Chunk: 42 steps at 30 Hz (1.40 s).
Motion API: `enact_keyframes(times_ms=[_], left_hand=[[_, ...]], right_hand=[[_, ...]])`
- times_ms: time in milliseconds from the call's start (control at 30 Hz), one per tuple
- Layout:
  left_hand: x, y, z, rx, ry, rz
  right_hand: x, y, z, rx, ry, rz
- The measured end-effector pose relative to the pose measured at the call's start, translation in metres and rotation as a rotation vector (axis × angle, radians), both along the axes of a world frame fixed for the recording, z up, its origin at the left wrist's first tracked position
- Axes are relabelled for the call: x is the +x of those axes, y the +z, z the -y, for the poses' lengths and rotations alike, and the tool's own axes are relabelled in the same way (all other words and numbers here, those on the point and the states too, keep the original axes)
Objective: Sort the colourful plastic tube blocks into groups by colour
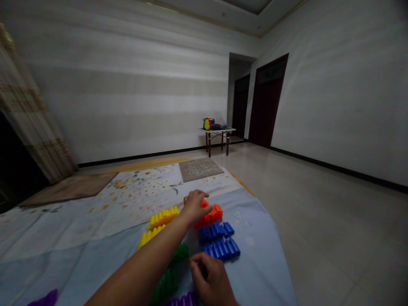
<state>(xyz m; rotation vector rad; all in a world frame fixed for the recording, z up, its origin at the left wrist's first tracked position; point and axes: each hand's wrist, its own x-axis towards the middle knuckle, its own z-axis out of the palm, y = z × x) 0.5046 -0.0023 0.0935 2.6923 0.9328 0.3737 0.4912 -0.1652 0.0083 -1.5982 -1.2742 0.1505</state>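
Observation:
My left hand (195, 207) stretches across to the orange ridged plastic pieces (215, 213), thumb and index finger apart with orange showing between them. Its remaining fingers are partly hidden. Curled beside the nearer row of blue ridged pieces (223, 249) is my right hand (213, 277), thumb and fingertips together; anything between them is too small to make out. A second row of blue pieces (216, 231) lies just beyond. Yellow pieces (164, 217) form two rows left of my left forearm, which partly covers green pieces (168, 282). Purple pieces (183, 300) show at the bottom edge.
A pale flowered cloth (255, 238) covers the surface, its curved edge at the right. A grey-beige mat (200, 169) and a brown mat (70, 189) lie farther back. One purple item (44, 298) sits lower left. Across the floor stands a small table (218, 130) with colourful things.

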Motion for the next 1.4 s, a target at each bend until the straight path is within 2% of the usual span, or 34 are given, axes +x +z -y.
enact_keyframes(times_ms=[133,300,467,567,700,767,833,1000,1133,1200,1267,1400], left_hand=[[-0.005,-0.011,0.006,0.034,-0.078,-0.034],[-0.004,-0.020,-0.001,0.072,-0.048,-0.041],[-0.009,-0.018,0.000,0.084,0.020,0.004],[-0.025,-0.010,0.012,0.083,0.061,0.052],[-0.076,0.000,0.037,0.067,0.058,0.175],[-0.110,0.001,0.044,0.053,0.055,0.257],[-0.148,-0.002,0.043,0.051,0.113,0.289],[-0.257,-0.019,0.013,0.035,0.477,0.143],[-0.335,-0.036,-0.013,-0.001,0.635,0.058],[-0.362,-0.044,-0.020,-0.030,0.657,0.008],[-0.378,-0.050,-0.023,-0.065,0.652,-0.029],[-0.388,-0.053,-0.024,-0.110,0.624,-0.056]], right_hand=[[0.000,0.001,0.001,0.011,0.024,-0.011],[0.001,0.000,0.000,-0.001,0.035,-0.021],[0.002,0.000,0.001,-0.030,0.035,-0.030],[0.001,0.001,0.003,-0.035,0.044,-0.054],[0.001,0.002,0.008,-0.023,0.091,-0.067],[0.002,0.000,0.010,-0.046,0.114,-0.077],[0.003,-0.003,0.011,-0.076,0.123,-0.098],[0.005,-0.007,0.013,-0.128,0.136,-0.127],[0.007,-0.008,0.013,-0.151,0.139,-0.129],[0.007,-0.009,0.013,-0.151,0.130,-0.131],[0.007,-0.010,0.013,-0.141,0.128,-0.124],[0.006,-0.011,0.013,-0.135,0.107,-0.095]])
